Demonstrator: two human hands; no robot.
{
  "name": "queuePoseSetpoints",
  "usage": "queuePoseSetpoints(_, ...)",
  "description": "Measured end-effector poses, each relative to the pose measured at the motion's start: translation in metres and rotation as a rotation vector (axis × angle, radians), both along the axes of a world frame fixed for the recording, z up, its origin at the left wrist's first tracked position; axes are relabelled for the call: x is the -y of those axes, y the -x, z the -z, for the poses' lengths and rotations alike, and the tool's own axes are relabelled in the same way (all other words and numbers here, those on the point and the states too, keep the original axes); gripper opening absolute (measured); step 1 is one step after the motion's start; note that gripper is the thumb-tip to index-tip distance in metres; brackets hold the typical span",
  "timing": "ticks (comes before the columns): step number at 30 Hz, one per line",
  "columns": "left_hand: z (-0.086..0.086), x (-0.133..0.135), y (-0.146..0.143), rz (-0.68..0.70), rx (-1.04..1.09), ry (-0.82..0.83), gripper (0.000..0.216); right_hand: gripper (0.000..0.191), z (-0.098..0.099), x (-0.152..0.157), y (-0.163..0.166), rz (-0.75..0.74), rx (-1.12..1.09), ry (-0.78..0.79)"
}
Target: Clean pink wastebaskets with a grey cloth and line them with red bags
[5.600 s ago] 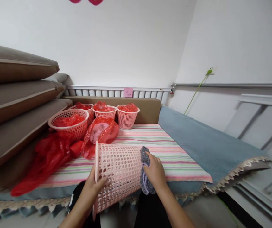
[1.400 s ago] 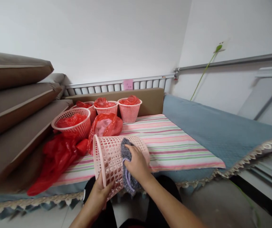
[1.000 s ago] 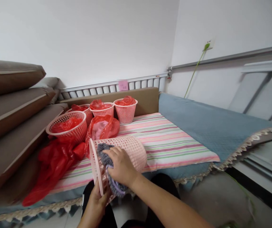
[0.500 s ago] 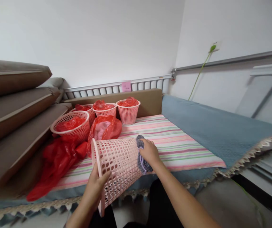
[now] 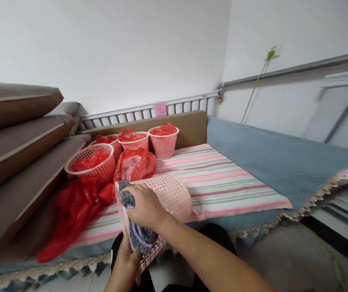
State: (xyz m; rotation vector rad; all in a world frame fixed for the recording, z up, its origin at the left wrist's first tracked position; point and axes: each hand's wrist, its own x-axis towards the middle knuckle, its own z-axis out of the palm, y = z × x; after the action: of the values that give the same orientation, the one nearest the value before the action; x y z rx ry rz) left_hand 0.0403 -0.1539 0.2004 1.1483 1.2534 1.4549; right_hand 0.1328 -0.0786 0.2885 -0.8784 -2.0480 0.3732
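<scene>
A pink perforated plastic basket [image 5: 174,192] lies tipped on its side in front of me, its open rim facing left. My left hand [image 5: 128,253] grips the lower part of that rim from below. With my right hand [image 5: 146,205] I press a grey cloth with lilac edging [image 5: 141,239] against the basket's outer wall, close to the rim. The fingers of my right hand are curled over the cloth. Just behind the basket sits an open red plastic bag [image 5: 145,162] with something pale pink inside.
Several pink baskets [image 5: 163,146] holding red plastic bags stand at the back left. A loose red bag [image 5: 73,211] hangs toward the front edge. Stacked cushions [image 5: 24,142] rise on the left. A striped cloth [image 5: 222,182] covers the blue seat; a radiator [image 5: 109,117] runs behind.
My right hand has slid the cloth leftward along the basket, from its base end to near the rim. My left hand has shifted lower on the rim, and the basket has turned slightly.
</scene>
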Motion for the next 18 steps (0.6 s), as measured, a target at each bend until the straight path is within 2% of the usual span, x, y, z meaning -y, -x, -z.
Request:
queuePoseSetpoints(3, 0.008, 0.005, -0.004, 0.086, 0.055, 0.015, 0.083, 0.046, 0.013, -0.02, -0.03, 0.105, 0.08, 0.026)
queuePoseSetpoints(7, 0.022, 0.012, -0.007, 0.197, 0.111, 0.029, 0.083, 0.045, 0.038, -0.061, -0.091, 0.464, 0.245, 0.172)
queuePoseSetpoints(10, 0.024, 0.014, -0.008, 0.248, 0.147, 0.05, 0.087, 0.046, 0.049, -0.079, -0.123, 0.644, 0.303, 0.259)
queuePoseSetpoints(12, 0.015, 0.011, -0.01, 0.242, 0.2, 0.079, 0.094, 0.048, 0.053, -0.08, -0.13, 0.68, 0.313, 0.274)
queuePoseSetpoints(14, 0.0, 0.004, -0.011, 0.175, 0.249, 0.093, 0.1, 0.048, 0.057, -0.075, -0.13, 0.673, 0.305, 0.254)
queuePoseSetpoints(16, -0.016, -0.004, -0.012, 0.101, 0.294, 0.089, 0.101, 0.048, 0.061, -0.069, -0.129, 0.655, 0.275, 0.224)
queuePoseSetpoints(18, -0.029, -0.01, -0.013, 0.084, 0.341, 0.094, 0.097, 0.049, 0.064, -0.064, -0.13, 0.636, 0.215, 0.227)
